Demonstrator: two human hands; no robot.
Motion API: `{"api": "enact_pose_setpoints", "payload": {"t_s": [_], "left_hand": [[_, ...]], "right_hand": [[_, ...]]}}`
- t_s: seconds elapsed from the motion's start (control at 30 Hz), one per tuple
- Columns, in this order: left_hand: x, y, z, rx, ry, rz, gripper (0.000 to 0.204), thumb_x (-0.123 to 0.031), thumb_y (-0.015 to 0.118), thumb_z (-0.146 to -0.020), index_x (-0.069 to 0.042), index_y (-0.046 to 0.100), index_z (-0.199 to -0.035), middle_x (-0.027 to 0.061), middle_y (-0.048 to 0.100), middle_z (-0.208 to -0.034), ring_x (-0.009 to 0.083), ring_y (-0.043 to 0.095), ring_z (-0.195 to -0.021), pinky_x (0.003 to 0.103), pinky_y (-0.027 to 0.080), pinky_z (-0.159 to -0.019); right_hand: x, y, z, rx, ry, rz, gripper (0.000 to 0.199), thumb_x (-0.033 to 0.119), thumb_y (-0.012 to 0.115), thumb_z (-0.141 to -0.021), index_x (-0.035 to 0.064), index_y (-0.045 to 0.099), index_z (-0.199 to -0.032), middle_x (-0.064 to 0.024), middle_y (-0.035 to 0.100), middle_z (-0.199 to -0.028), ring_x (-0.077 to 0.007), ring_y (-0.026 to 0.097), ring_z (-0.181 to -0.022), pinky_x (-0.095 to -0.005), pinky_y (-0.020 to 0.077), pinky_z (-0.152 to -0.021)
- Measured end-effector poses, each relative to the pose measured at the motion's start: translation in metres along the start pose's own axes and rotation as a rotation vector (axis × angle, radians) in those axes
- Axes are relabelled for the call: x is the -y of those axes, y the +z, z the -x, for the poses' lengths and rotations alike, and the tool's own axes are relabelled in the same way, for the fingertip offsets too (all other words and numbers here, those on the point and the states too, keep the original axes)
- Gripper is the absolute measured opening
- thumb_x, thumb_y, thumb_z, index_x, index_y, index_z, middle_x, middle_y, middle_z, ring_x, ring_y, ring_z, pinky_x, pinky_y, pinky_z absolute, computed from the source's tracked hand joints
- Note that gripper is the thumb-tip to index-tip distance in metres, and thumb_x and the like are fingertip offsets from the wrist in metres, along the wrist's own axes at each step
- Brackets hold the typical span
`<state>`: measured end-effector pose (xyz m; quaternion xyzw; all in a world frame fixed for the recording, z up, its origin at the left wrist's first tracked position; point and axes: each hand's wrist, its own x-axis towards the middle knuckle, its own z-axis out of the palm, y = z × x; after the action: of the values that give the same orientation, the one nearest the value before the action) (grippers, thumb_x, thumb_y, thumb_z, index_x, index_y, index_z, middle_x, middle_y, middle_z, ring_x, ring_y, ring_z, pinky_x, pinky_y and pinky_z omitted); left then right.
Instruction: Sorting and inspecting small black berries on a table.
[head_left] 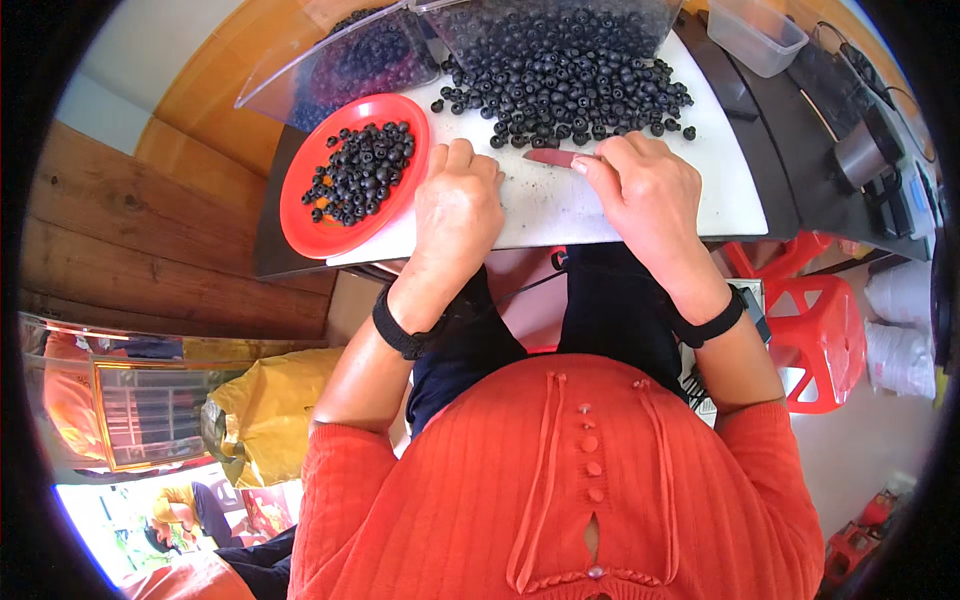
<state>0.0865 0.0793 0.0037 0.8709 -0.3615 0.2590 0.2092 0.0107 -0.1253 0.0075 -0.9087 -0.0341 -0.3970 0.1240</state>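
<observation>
My right hand [648, 190] grips a small knife [548, 157], its reddish blade pointing left just above a white board [560, 205]. My left hand [461, 205] rests on the board beside a red plate [292, 205], fingers curled; whatever they hold, if anything, is hidden. Small dark round pieces [370, 170], bead-like with pale spots, lie heaped on the plate. A bigger pile of the same dark round pieces [575, 90] spreads across the far part of the board, spilling from a tipped clear plastic bin [660, 25]. Dark crumbs are scattered between my hands.
Another clear plastic panel [290, 70] leans behind the plate. At the far right stand a clear tub [757, 38] and a metal cup [862, 155] on the dark table. A red plastic stool [820, 345] is on the right; a yellow bag [270, 420] on the left.
</observation>
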Motion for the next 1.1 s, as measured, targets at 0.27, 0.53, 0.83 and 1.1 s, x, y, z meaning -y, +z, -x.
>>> {"api": "enact_pose_setpoints", "payload": {"t_s": [0.27, 0.53, 0.83, 1.1], "left_hand": [[0.008, 0.004, 0.001, 0.007, 0.040, -0.024, 0.008, 0.000, 0.068, -0.081, 0.000, 0.069, -0.089, 0.0151, 0.059, -0.089, 0.0369, 0.059, -0.087, 0.047, 0.050, -0.074], [0.006, 0.006, -0.001, -0.013, 0.118, -0.100, 0.013, -0.002, 0.069, -0.083, 0.000, 0.070, -0.095, 0.0129, 0.060, -0.087, 0.0331, 0.060, -0.087, 0.042, 0.051, -0.075], [-0.007, -0.006, -0.002, 0.214, -0.625, 1.311, 0.021, -0.007, 0.060, -0.099, 0.005, 0.068, -0.114, 0.0131, 0.068, -0.097, 0.0191, 0.063, -0.083, 0.031, 0.051, -0.067], [-0.007, 0.002, 0.000, 0.166, -0.605, 1.737, 0.030, -0.008, 0.057, -0.101, 0.008, 0.060, -0.126, 0.0146, 0.067, -0.104, 0.0207, 0.063, -0.085, 0.032, 0.051, -0.067]], "right_hand": [[-0.006, 0.007, 0.008, -0.052, 0.069, -0.101, 0.024, 0.029, 0.074, -0.086, 0.0092, 0.066, -0.076, -0.0068, 0.064, -0.070, -0.0266, 0.065, -0.065, -0.0391, 0.0509, -0.057], [-0.007, 0.004, 0.011, -0.145, 0.149, -0.347, 0.021, 0.028, 0.075, -0.087, 0.0084, 0.071, -0.080, -0.0067, 0.066, -0.070, -0.0258, 0.066, -0.065, -0.0374, 0.0496, -0.057], [-0.005, 0.001, 0.016, -0.081, 0.280, -0.501, 0.022, 0.028, 0.075, -0.088, 0.0068, 0.072, -0.083, -0.0085, 0.067, -0.071, -0.0251, 0.066, -0.061, -0.0353, 0.0485, -0.056], [-0.002, 0.000, 0.016, -0.076, 0.248, -0.493, 0.027, 0.032, 0.073, -0.089, 0.0068, 0.069, -0.080, -0.0084, 0.064, -0.069, -0.0256, 0.064, -0.060, -0.0366, 0.0467, -0.055]]}}
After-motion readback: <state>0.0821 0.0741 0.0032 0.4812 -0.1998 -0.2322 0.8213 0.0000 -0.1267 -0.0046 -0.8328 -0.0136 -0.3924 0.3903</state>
